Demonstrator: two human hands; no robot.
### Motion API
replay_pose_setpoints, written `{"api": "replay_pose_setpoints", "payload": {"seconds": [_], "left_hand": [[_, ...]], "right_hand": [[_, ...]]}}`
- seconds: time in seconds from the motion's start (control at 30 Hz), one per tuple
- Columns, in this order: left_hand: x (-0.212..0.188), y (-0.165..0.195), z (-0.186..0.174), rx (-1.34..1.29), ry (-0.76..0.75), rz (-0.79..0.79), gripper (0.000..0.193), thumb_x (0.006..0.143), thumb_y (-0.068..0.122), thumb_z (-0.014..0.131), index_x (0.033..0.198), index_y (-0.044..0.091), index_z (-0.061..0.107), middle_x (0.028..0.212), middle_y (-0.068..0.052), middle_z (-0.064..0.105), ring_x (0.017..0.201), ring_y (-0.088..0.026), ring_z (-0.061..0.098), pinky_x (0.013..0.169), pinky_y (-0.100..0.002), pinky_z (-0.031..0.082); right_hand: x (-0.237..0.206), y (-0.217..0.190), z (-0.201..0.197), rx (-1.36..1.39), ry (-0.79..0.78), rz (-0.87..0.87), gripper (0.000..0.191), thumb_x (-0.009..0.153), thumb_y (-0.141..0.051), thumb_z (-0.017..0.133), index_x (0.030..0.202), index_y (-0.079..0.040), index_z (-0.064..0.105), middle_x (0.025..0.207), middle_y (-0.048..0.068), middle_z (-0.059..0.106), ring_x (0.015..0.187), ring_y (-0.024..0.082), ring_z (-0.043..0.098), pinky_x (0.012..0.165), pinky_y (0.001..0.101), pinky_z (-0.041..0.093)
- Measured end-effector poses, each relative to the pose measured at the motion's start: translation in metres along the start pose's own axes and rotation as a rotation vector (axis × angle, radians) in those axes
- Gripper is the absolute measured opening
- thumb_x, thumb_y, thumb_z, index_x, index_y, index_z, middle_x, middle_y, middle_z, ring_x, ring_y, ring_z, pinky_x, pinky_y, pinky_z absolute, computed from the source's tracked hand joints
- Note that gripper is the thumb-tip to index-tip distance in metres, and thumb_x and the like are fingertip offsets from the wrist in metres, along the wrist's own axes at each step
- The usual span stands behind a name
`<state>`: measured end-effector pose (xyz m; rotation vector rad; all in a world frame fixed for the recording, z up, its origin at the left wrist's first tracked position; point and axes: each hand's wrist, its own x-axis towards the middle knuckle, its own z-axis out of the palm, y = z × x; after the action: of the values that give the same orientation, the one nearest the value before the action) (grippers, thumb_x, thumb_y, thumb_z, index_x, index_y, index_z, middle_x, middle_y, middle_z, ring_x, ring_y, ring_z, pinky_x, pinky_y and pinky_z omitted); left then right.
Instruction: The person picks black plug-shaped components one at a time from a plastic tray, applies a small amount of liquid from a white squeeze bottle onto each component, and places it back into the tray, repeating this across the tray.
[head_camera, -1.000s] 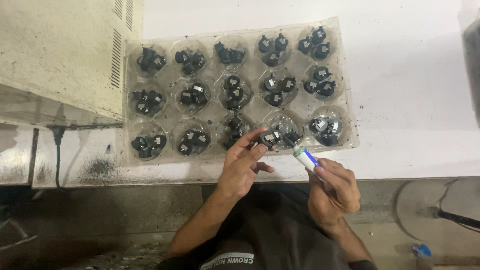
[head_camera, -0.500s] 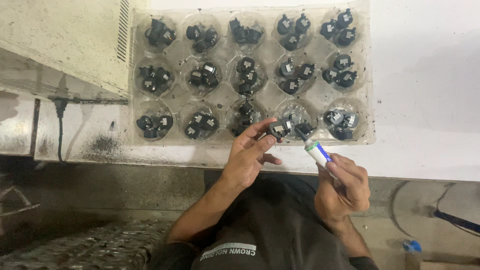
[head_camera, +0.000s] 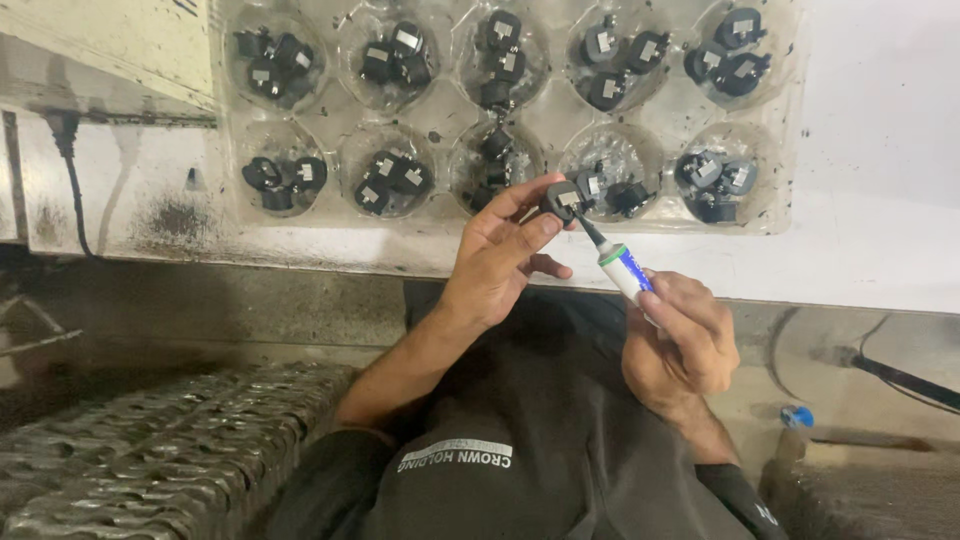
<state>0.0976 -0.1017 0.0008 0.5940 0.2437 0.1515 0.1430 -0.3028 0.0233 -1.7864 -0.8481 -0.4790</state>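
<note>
My left hand (head_camera: 500, 262) pinches a small black part (head_camera: 560, 200) between thumb and fingers, just in front of the tray's near edge. My right hand (head_camera: 680, 345) grips a small white tube with a green collar and dark nozzle (head_camera: 618, 265); the nozzle tip touches the black part. Behind them lies a clear plastic tray (head_camera: 330, 120) with round cups, each holding a few black parts with pale labels (head_camera: 390, 182).
The tray rests on a white worktop (head_camera: 880, 200). A black cable (head_camera: 70, 170) hangs down at the left. A ribbed metal surface (head_camera: 150, 450) lies at the lower left. A blue cap (head_camera: 797, 416) and a cable (head_camera: 900, 375) lie at the lower right.
The view has drawn closer to the tray. My left hand has lifted the black part out toward me, and the tube's nozzle has come up against it.
</note>
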Motion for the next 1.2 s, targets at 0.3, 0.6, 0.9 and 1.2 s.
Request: {"api": "replay_pose_setpoints", "payload": {"seconds": [0.3,0.6,0.9,1.2], "left_hand": [[-0.002,-0.006,-0.005,0.004,-0.005,-0.002,0.046,0.105,0.005,0.067,0.150,0.005,0.054,0.130,-0.008,0.067,0.117,-0.017,0.066,0.081,-0.037,0.066],[-0.004,-0.012,-0.011,0.040,0.006,0.036,0.048,0.105,0.004,0.068,0.151,0.003,0.053,0.135,-0.010,0.066,0.121,-0.019,0.066,0.082,-0.036,0.066],[-0.004,-0.015,-0.011,0.029,0.022,0.021,0.048,0.105,0.005,0.068,0.151,0.004,0.052,0.135,-0.010,0.066,0.122,-0.020,0.066,0.082,-0.037,0.066],[-0.003,-0.012,-0.006,0.004,0.041,0.009,0.050,0.105,0.006,0.068,0.152,0.004,0.051,0.134,-0.009,0.064,0.118,-0.018,0.065,0.081,-0.037,0.066]], "right_hand": [[0.002,-0.001,0.002,-0.040,-0.061,-0.034,0.035,0.084,0.020,0.081,0.110,0.000,0.069,0.109,0.017,0.066,0.100,0.034,0.072,0.085,0.0420,0.063],[0.005,-0.006,-0.003,-0.043,-0.120,0.020,0.031,0.088,0.019,0.080,0.110,0.000,0.069,0.109,0.017,0.068,0.101,0.033,0.073,0.085,0.0395,0.062],[0.004,-0.005,-0.003,-0.019,-0.112,0.036,0.031,0.086,0.019,0.080,0.108,0.000,0.070,0.105,0.016,0.067,0.100,0.033,0.073,0.086,0.0404,0.062],[0.006,-0.008,-0.004,-0.010,-0.100,0.048,0.030,0.087,0.019,0.080,0.107,-0.001,0.070,0.104,0.015,0.067,0.099,0.032,0.074,0.086,0.0400,0.062]]}}
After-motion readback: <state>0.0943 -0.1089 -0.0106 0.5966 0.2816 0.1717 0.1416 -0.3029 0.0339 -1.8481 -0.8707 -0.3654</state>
